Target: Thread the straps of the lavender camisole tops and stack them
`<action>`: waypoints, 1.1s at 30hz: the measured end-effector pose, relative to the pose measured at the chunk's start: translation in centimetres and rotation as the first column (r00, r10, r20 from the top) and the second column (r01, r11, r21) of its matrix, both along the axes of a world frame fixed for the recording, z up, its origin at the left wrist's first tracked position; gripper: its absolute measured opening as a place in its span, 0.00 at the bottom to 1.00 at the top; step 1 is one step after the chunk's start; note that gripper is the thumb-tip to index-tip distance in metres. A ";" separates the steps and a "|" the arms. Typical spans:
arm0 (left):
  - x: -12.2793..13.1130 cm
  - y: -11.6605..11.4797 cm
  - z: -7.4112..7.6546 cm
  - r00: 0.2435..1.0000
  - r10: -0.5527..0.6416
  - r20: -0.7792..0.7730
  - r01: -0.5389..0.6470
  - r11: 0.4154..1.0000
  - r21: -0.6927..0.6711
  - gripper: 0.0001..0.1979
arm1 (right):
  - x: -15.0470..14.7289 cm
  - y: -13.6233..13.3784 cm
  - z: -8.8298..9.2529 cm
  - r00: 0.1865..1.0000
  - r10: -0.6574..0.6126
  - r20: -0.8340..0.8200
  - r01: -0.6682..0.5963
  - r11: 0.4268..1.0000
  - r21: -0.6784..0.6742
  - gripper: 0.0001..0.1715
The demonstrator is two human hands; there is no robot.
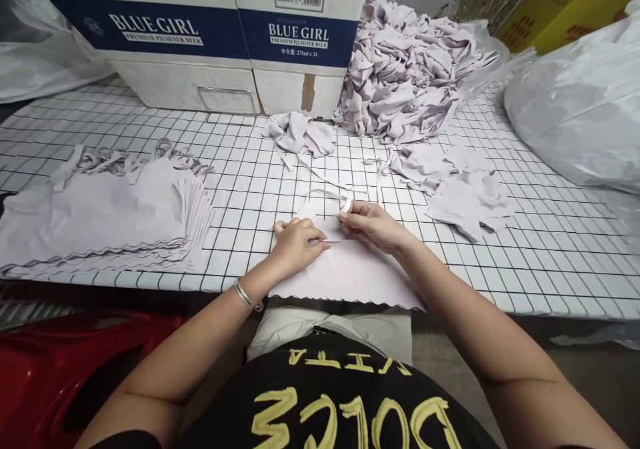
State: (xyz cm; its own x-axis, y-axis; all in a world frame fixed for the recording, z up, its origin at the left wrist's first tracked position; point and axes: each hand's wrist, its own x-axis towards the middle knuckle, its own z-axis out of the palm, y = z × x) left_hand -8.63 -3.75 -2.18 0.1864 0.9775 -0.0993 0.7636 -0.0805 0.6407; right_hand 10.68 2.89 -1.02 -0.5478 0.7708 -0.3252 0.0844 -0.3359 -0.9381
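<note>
A pale pink camisole (345, 272) with thin straps lies at the table's front edge, its wavy hem towards me. My left hand (300, 243) is closed at its upper left part, thumb and fingers pinching the fabric along the top edge. Over the upper right part, my right hand (373, 223) is closed, with a small white piece (346, 205) showing at its fingertips beside a strap (325, 194). Whether that piece is part of the strap or a separate item, I cannot tell. The fingers hide part of the neckline.
A stack of similar camisoles (115, 202) lies at left. Behind stands a Blue Girl beer carton (200, 79), beside a large heap of pink garments (400, 69). Loose garments (465, 195) lie at right, another (300, 133) before the carton. A plastic bag (580, 102) bulges at far right.
</note>
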 end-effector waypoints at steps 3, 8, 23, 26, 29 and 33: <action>-0.1 -0.2 0.0 0.999 0.008 0.038 -0.008 1.000 0.014 0.07 | 0.1 -0.9 -0.1 0.988 0.097 0.122 -0.122 0.968 0.221 0.15; -0.2 -0.3 0.1 0.997 -0.015 0.073 0.014 1.000 0.017 0.07 | 0.4 -1.5 -0.2 0.918 0.153 0.366 -0.310 0.851 0.423 0.14; -0.3 -0.3 -0.6 0.995 -0.054 0.090 0.050 0.998 0.044 0.07 | -0.2 -1.5 -0.1 0.842 0.211 0.496 -0.468 0.744 0.478 0.13; -0.2 -0.3 -0.7 0.994 -0.052 0.096 0.048 0.998 0.042 0.07 | -0.5 -1.5 -0.2 0.843 0.209 0.496 -0.469 0.739 0.484 0.14; -0.2 -0.3 -0.7 0.994 -0.035 0.107 0.032 0.999 0.037 0.06 | -0.5 -1.4 0.0 0.840 0.214 0.499 -0.468 0.753 0.463 0.15; -0.3 -0.3 -0.4 0.993 -0.024 0.115 0.022 1.000 0.017 0.09 | 0.0 -1.3 0.3 0.837 0.198 0.510 -0.452 0.776 0.440 0.15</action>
State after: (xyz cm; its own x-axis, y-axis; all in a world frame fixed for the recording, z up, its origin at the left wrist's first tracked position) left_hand -8.89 -4.08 -2.62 0.2179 0.9741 -0.0602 0.6825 -0.1080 0.7228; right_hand 10.66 1.56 -0.72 -0.7067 0.6841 -0.1805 0.5120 0.3184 -0.7978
